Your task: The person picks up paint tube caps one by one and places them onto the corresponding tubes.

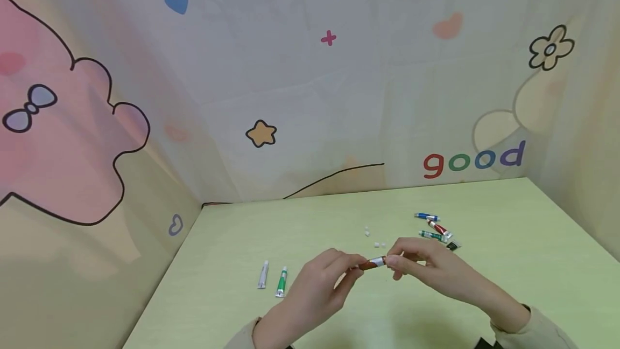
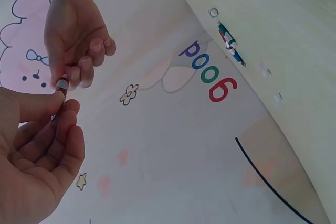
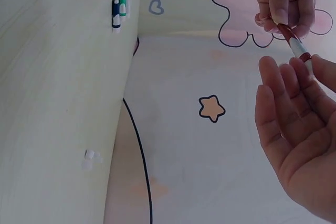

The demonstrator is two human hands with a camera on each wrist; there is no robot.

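Observation:
A small reddish-brown paint tube (image 1: 372, 264) with a pale silver band is held level above the table between both hands. My left hand (image 1: 325, 279) pinches its left end between thumb and fingers. At the other end, the thumb and fingertips of my right hand (image 1: 431, 267) pinch the tip; whether a cap is on it is hidden by those fingers. In the right wrist view the tube (image 3: 297, 45) slants between the two hands, with the right hand's other fingers (image 3: 286, 100) loosely bent and holding nothing.
Left on the pale green table (image 1: 218, 246) lie a whitish tube (image 1: 263, 274) and a green tube (image 1: 281, 283). Blue (image 1: 426, 216), red (image 1: 439, 229), dark green (image 1: 432, 236) and black (image 1: 453, 245) tubes cluster at right. Several small white pieces (image 1: 377, 244) lie beyond the hands. A printed curtain (image 1: 300, 85) stands behind.

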